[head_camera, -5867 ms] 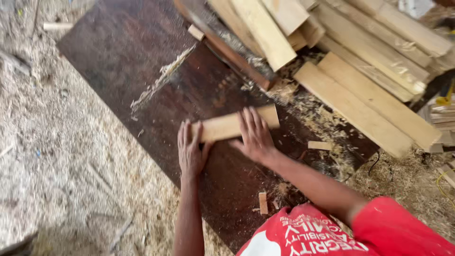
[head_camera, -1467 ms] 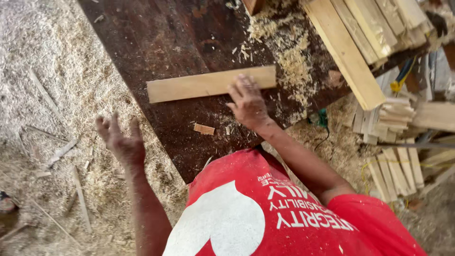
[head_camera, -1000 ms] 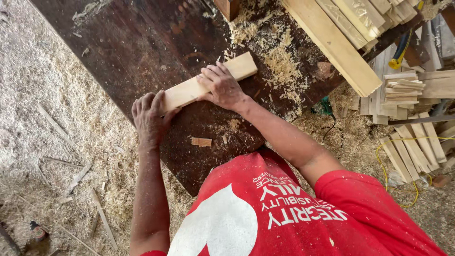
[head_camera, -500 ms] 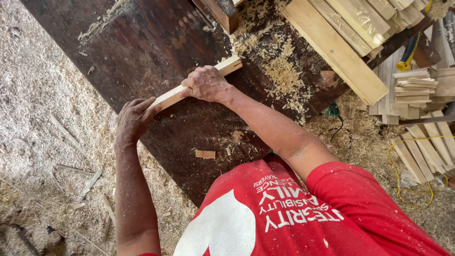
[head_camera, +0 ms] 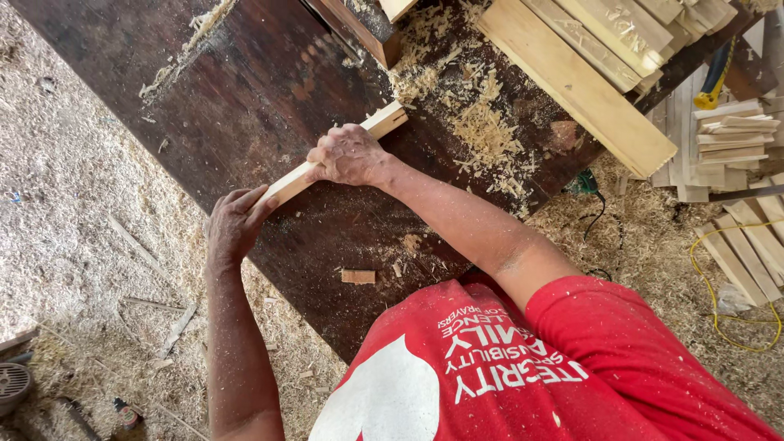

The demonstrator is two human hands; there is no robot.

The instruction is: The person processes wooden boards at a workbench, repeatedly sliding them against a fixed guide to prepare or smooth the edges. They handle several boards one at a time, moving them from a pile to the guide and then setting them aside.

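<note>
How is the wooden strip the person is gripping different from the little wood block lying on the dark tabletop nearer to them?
The wooden strip is long and slim; the small block is short and stubby. The strip is pale, the block more orange-brown. The strip is gripped at its middle by the right hand and at its near end by the left hand; the block lies loose, untouched. Both sit over the dark tabletop, amid sawdust.

Pale bare-wood strip [head_camera: 343, 153]; dark, worn, matt wooden tabletop [head_camera: 245, 98].

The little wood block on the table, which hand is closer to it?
Right. The right hand is straight above the little wood block; the left hand sits farther off, by the table's edge.
</note>
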